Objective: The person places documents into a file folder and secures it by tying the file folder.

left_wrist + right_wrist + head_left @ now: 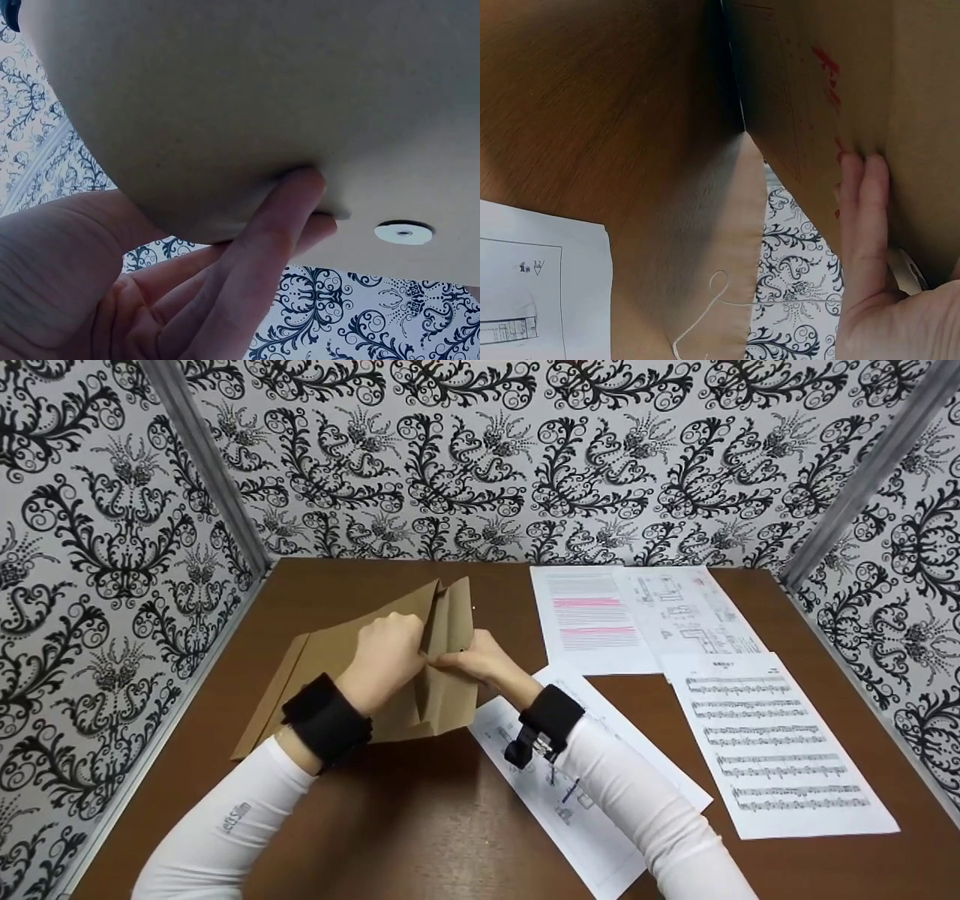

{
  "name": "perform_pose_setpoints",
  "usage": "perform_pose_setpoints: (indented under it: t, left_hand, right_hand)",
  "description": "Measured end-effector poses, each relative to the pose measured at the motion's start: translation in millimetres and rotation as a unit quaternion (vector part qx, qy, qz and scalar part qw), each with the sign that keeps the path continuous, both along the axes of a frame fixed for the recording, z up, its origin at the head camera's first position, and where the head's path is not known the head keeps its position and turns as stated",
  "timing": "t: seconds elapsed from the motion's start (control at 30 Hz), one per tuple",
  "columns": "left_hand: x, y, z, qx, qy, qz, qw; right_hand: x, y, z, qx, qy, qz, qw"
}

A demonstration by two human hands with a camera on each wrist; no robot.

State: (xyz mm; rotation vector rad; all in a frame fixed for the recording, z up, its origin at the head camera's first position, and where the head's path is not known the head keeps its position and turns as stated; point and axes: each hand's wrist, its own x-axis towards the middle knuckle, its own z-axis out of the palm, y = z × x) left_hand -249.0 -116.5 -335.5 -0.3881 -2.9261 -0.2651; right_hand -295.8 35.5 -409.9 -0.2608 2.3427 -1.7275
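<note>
A brown kraft paper document envelope is tilted up off the table, its mouth facing right and its flap spread away from the body. My left hand grips the edge at the mouth, knuckles up; in the left wrist view its fingers press into the paper. A white round button sits on the paper beside them. On the flap side, my right hand holds the flap with the thumb on its inner face. Red writing and a loose white string show in the right wrist view. The envelope's inside is mostly hidden.
Printed sheets lie on the brown table: one with pink highlighted lines, a drawing, sheet music, and another drawing sheet under my right forearm. Patterned walls stand at the back and sides.
</note>
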Motion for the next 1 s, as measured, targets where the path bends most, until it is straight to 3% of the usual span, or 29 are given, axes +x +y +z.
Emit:
perform_pose_setpoints:
  t: [0.13,0.33,0.57,0.73,0.83,1.0]
  left_hand:
    - [0.8,0.6,1.5,-0.004,0.01,0.003,0.9999]
    - [4.6,0.3,6.3,-0.016,0.039,0.011,0.9991]
    - [12.2,2.8,13.1,-0.049,0.106,0.026,0.9928]
    - [15.5,2.2,20.1,-0.052,0.123,0.051,0.9897]
    - [16.9,0.8,24.1,-0.054,0.126,0.065,0.9884]
    - [20.2,-0.5,26.5,-0.056,0.129,0.061,0.9881]
  right_hand:
    - [-0.8,0.2,0.4,0.023,0.026,0.001,0.9994]
    - [-1.3,1.4,-0.4,0.051,0.028,-0.001,0.9983]
    - [-1.9,2.1,-1.6,0.07,0.042,-0.006,0.9966]
    - [-3.6,4.5,-4.5,0.091,0.044,-0.015,0.9948]
    - [-4.3,5.9,-7.2,0.079,0.027,-0.026,0.9962]
    - [-4.2,6.3,-10.9,0.041,-0.003,-0.028,0.9987]
